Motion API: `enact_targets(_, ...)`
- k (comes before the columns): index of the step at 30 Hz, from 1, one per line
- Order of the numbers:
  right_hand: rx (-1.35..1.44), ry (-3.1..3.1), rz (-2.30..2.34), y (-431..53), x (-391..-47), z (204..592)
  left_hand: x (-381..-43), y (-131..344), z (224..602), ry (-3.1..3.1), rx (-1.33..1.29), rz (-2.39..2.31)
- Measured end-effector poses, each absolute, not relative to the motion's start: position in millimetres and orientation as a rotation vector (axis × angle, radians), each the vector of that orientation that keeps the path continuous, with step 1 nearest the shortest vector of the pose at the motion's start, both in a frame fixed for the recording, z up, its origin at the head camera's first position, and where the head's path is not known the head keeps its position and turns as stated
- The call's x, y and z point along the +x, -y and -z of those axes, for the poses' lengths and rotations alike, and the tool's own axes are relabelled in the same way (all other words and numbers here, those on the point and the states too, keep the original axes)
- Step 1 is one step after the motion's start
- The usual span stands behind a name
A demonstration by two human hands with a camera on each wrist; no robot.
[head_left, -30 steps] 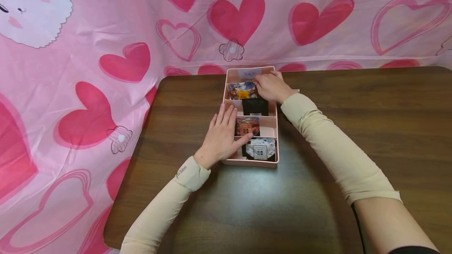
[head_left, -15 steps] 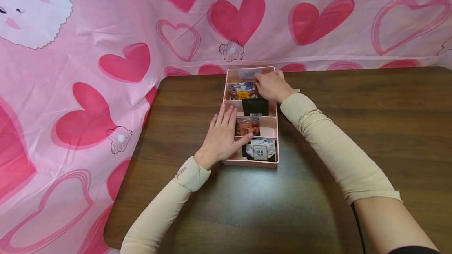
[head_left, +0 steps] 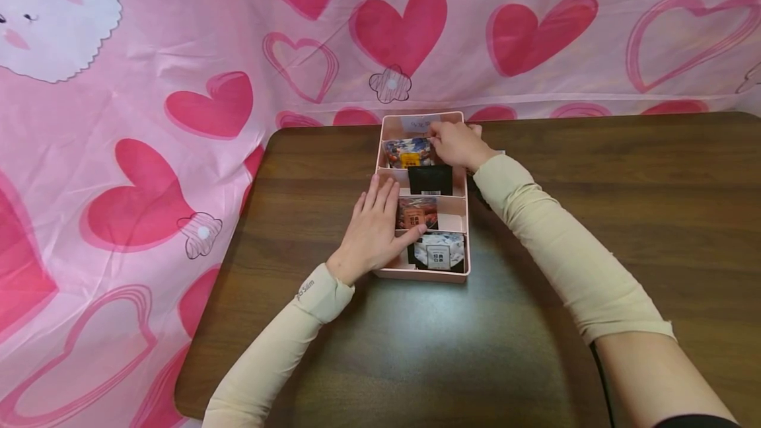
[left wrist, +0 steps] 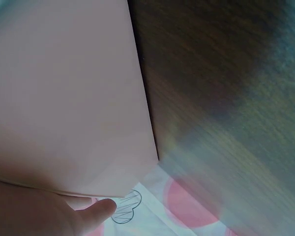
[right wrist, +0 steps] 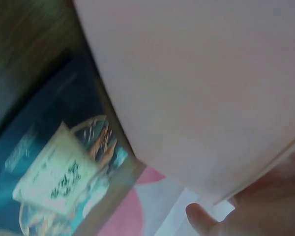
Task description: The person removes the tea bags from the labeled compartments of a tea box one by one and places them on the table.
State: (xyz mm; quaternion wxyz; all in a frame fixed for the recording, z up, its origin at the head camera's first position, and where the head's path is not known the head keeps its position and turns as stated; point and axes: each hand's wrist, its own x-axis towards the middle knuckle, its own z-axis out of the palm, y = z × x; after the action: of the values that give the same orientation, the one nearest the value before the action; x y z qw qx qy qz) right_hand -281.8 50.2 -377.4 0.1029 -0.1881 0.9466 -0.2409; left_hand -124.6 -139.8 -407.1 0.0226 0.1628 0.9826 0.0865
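A pink compartmented box (head_left: 425, 277) stands on the table. My left hand (head_left: 372, 233) rests over its left rim with the fingers spread and the thumb across the front compartments. Over the back compartment, my right hand (head_left: 456, 144) reaches in with bent fingers and pinches the right edge of a blue patterned packet (head_left: 406, 151) with a yellow label; the fingertips are partly hidden. Further forward in the box are a black packet (head_left: 431, 180), a reddish-brown packet (head_left: 418, 213) and a white-and-grey packet (head_left: 440, 253). Each wrist view shows a box side wall close up.
A dark packet with a pale label (right wrist: 59, 179) lies on the table beside the box's right wall, mostly hidden by the right forearm in the head view. The wooden table (head_left: 594, 216) meets a pink heart-print cloth (head_left: 464, 32) behind and at left.
My right hand's fingers shift slightly at the back compartment, and the digit at its far side spreads a little to the right. The left hand, box and packets stay in place.
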Motion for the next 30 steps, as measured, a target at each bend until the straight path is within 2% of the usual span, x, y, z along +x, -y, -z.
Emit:
enact_targets(10, -0.486, -2.717, 0.995, -49.7, -281.1, 377.3, -124.7, 139.7, 407.5, -3.046, 0.502, -0.293)
enact_targets(30, -0.438, -2.749, 1.018, -47.2, -282.8, 379.4, -125.5, 140.1, 407.6, -3.043, 0.507, -0.304)
